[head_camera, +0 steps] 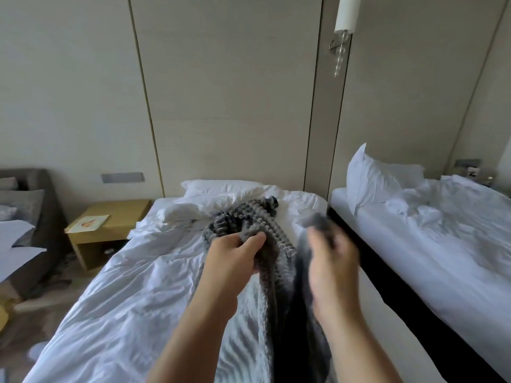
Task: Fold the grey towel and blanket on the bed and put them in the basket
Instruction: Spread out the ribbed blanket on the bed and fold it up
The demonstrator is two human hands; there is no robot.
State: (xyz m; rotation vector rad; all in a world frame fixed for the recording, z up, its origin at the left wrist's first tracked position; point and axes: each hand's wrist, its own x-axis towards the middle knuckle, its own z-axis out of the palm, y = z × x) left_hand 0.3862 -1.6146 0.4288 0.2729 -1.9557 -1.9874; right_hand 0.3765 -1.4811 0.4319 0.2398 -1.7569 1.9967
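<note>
Grey blanket (249,225) | left hand (235,255) grips | right hand (331,258) grips, blurred

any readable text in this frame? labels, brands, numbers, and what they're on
No text is legible in this frame.
The card on the nightstand: shows an orange picture; any print is too small to read.
The small items beyond the far-right bed: blurred, unreadable.
The grey fabric gripped by the left hand and right hand: no tag or label shows.
</note>
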